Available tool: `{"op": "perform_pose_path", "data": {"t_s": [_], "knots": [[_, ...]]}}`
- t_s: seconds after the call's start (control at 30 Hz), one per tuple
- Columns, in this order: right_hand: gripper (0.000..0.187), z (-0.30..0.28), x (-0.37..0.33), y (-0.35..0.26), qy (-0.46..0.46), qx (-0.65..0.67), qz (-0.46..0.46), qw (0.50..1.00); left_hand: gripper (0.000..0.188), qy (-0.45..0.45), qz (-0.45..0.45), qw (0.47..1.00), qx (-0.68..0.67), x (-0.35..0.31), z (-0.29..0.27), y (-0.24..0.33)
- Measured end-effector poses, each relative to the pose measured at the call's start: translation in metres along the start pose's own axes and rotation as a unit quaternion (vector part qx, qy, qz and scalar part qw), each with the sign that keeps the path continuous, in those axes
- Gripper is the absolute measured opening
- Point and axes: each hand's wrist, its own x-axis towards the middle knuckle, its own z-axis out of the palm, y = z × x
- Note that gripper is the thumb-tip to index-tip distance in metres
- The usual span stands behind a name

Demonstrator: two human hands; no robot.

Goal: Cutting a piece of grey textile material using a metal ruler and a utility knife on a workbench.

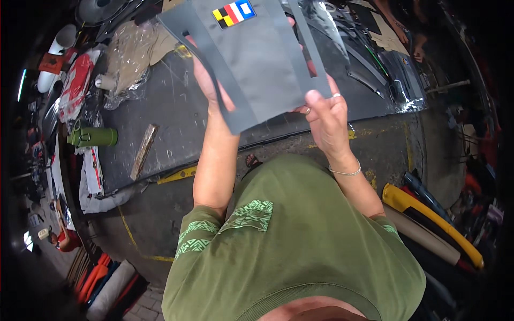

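Note:
I hold up a grey flexible sheet panel with long cut-out slots along both sides. A patch of small coloured flag shapes in yellow, black, red, white and blue sits near its upper part. My left hand grips the panel's left side, partly behind it; skin shows through the slot and most fingers are hidden. My right hand is closed on the lower right corner, thumb on the front face, other fingers mostly behind. Both hands are raised over the near part of a dark worktable.
A green bottle and a worn wooden strip lie at the table's left. Clear plastic and brown paper are behind them. Dark strips lie at the right, near another person's hand. Rolls of material, one yellow, lie at my right.

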Motion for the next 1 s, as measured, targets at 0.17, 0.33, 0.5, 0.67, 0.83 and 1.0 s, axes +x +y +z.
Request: {"op": "perform_pose_path", "data": {"t_s": [0.17,0.33,0.5,0.67,0.83,1.0], "knots": [[0.044,-0.009,-0.002,0.012,0.025,-0.141,-0.059,0.988,0.129,0.065,0.001,0.994,0.09,-0.016,-0.001,-0.033],[0.045,-0.01,-0.007,0.02,0.029,-0.154,-0.022,0.987,0.124,-0.001,0.047,0.998,-0.042,-0.025,-0.025,-0.048],[0.052,-0.009,-0.007,0.018,0.034,-0.109,0.004,0.993,0.12,0.094,0.01,0.993,-0.071,-0.024,-0.013,-0.046],[0.06,-0.002,-0.014,0.023,-0.028,-0.095,0.016,0.995,0.124,0.002,-0.001,0.991,-0.136,-0.024,-0.02,-0.034],[0.072,-0.006,-0.018,0.02,-0.064,-0.061,0.065,0.994,0.111,-0.016,-0.015,0.996,-0.089,-0.02,-0.025,-0.023],[0.074,0.0,-0.024,0.012,-0.049,-0.062,0.041,0.996,0.116,0.03,-0.011,0.999,-0.03,-0.014,-0.015,-0.024]]}}
